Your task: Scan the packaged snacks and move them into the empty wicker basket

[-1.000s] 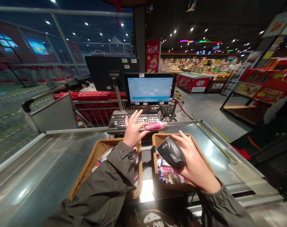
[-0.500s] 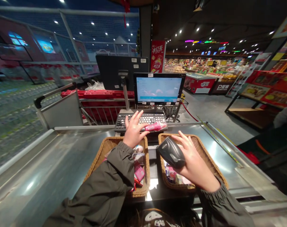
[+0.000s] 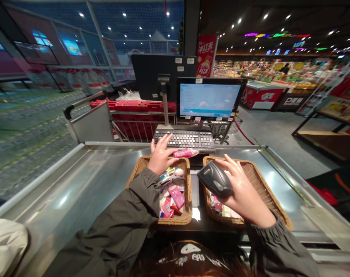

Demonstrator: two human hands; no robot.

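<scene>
Between thumb and fingers of my left hand (image 3: 160,156) is a small pink packaged item (image 3: 185,153) with a clear tip, held above the back of the left wicker basket (image 3: 187,209). That basket contains several small packets, among them a pink box (image 3: 176,195) and a round white item (image 3: 179,172). My right hand (image 3: 244,192) grips a black barcode scanner (image 3: 215,179), its head pointing left, over the right wicker basket (image 3: 251,169). Several small packets (image 3: 221,207) lie in that basket, partly hidden by the hand and scanner.
A keyboard (image 3: 186,139) and a lit monitor (image 3: 209,100) stand behind the baskets, beside a second screen seen from behind (image 3: 150,77). The metal counter (image 3: 85,173) has raised edges. Pale cloth (image 3: 5,246) shows at the lower left. A thin yellow-green strip (image 3: 281,171) lies at the right.
The view has swung left and down. My left hand with the pink item sits slightly lower over its basket, uncovering more packets. The scanner stays in my right hand. Pale cloth has entered at left.
</scene>
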